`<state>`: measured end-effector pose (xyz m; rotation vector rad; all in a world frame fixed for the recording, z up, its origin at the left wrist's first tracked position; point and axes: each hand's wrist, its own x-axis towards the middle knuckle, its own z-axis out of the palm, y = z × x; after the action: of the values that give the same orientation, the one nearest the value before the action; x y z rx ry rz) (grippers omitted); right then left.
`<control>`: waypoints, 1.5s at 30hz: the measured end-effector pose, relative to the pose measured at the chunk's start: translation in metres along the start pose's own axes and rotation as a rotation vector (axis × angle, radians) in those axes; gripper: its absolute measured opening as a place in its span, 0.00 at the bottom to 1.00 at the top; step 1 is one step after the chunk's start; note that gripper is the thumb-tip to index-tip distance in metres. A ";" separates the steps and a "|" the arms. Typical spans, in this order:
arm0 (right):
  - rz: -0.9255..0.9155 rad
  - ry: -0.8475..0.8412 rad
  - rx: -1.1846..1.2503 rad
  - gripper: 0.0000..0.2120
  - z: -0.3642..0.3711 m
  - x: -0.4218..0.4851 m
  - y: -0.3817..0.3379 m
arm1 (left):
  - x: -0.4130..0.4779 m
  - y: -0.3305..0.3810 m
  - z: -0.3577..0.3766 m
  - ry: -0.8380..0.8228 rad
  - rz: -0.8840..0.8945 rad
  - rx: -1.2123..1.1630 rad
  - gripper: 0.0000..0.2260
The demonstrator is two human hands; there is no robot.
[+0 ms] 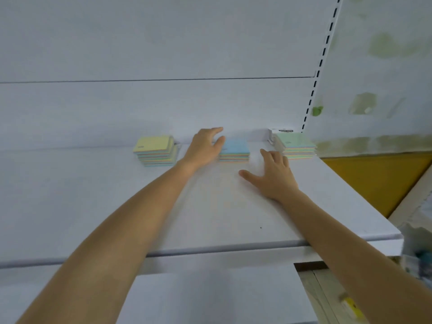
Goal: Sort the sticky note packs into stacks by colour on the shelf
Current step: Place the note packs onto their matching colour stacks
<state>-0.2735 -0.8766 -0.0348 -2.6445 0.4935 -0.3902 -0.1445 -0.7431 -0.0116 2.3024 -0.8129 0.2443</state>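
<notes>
Three stacks of sticky note packs stand in a row at the back of the white shelf [93, 195]. A yellow-topped stack [155, 149] is on the left, a blue-topped stack [235, 150] in the middle, a green-topped stack [294, 145] on the right. My left hand [204, 146] lies against the left side of the blue stack, thumb touching its edge, fingers fairly straight. My right hand [272, 174] hovers or rests flat on the shelf just right of and in front of the blue stack, fingers spread, holding nothing.
The shelf's white back panel rises behind the stacks, with a slotted upright [320, 66] at the right. The shelf ends on the right near the green stack; beyond it are a yellow surface [374, 181] and blurred items lower right.
</notes>
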 end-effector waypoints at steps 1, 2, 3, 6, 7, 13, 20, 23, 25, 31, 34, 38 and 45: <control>-0.026 0.056 0.016 0.39 0.000 -0.001 -0.002 | -0.004 -0.001 -0.008 0.009 0.038 0.019 0.18; -0.065 0.116 0.031 0.38 -0.001 -0.002 -0.006 | -0.008 -0.003 -0.018 0.017 0.070 0.043 0.18; -0.117 0.155 0.033 0.37 -0.002 -0.004 -0.013 | -0.012 -0.006 -0.028 0.028 0.090 0.071 0.18; -0.316 0.106 -0.047 0.36 0.003 -0.008 -0.050 | -0.028 -0.020 -0.064 0.074 0.100 0.169 0.19; -0.367 0.057 -0.068 0.35 0.007 -0.010 -0.066 | -0.035 -0.026 -0.077 0.084 0.091 0.207 0.19; -0.592 -0.043 -0.052 0.32 0.053 -0.026 -0.194 | -0.096 -0.096 -0.164 0.126 -0.008 0.376 0.19; -0.648 -0.230 0.032 0.28 0.137 -0.059 -0.348 | -0.196 -0.221 -0.280 0.147 -0.204 0.487 0.19; -0.638 -0.304 0.069 0.26 0.168 -0.064 -0.401 | -0.234 -0.273 -0.328 0.170 -0.297 0.500 0.19; -0.636 -0.352 0.070 0.26 0.188 -0.063 -0.432 | -0.253 -0.309 -0.355 0.172 -0.375 0.498 0.18; -0.553 -0.437 0.123 0.27 0.235 -0.032 -0.519 | -0.273 -0.401 -0.417 0.189 -0.566 0.503 0.17; -0.452 -0.454 0.083 0.34 0.257 -0.014 -0.553 | -0.266 -0.439 -0.437 0.143 -0.615 0.505 0.18; -0.385 -0.513 0.089 0.41 0.273 0.007 -0.590 | -0.247 -0.473 -0.457 0.020 -0.632 0.503 0.21; -0.269 -0.553 0.356 0.37 0.284 0.034 -0.614 | -0.213 -0.505 -0.481 -0.198 -0.636 0.294 0.18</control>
<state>0.0247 -0.2693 0.0001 -2.3268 -0.1026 0.1712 0.0195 -0.0324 0.0004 2.7583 -0.1012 -0.1634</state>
